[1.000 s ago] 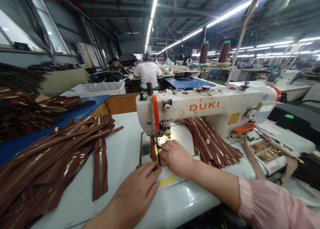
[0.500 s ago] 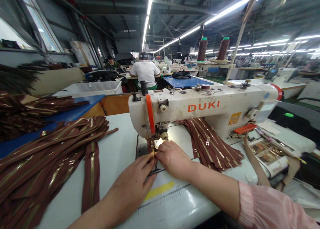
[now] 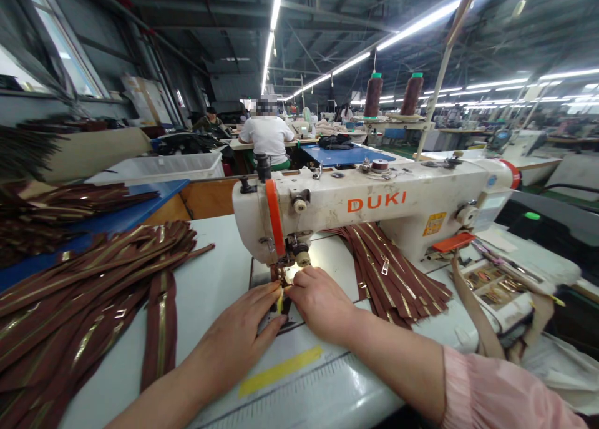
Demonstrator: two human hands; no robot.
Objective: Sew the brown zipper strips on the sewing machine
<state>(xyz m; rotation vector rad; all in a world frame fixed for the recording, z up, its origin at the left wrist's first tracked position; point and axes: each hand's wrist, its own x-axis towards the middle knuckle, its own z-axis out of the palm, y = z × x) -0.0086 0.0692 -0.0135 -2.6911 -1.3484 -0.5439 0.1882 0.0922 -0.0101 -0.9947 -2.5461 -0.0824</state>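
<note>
My left hand (image 3: 238, 329) lies beside the needle area of the sewing machine (image 3: 374, 195), fingers stretched forward and thumb apart. Its fingertips meet those of my right hand (image 3: 322, 304), whose fingers are curled and closed just in front of the presser foot (image 3: 282, 271). A short piece of brown zipper tape (image 3: 274, 271) shows at the foot; my fingers hide most of it. Between the hands a small yellow strip (image 3: 279, 303) is visible. Brown zippers with gold teeth (image 3: 388, 273) lie fanned out under the machine arm, one with its pull showing.
A large heap of brown zippers (image 3: 88, 304) covers the table's left side. Yellow tape (image 3: 281, 371) and a ruler scale mark the front edge. At right stands a tray of metal parts (image 3: 496, 285). Thread cones (image 3: 373, 96) rise behind; a person in white (image 3: 266, 135) sits ahead.
The view has shifted slightly, so the scene sits a little further left. My left thumb has moved away from the yellow strip, which shows more. Both hands remain at the presser foot.
</note>
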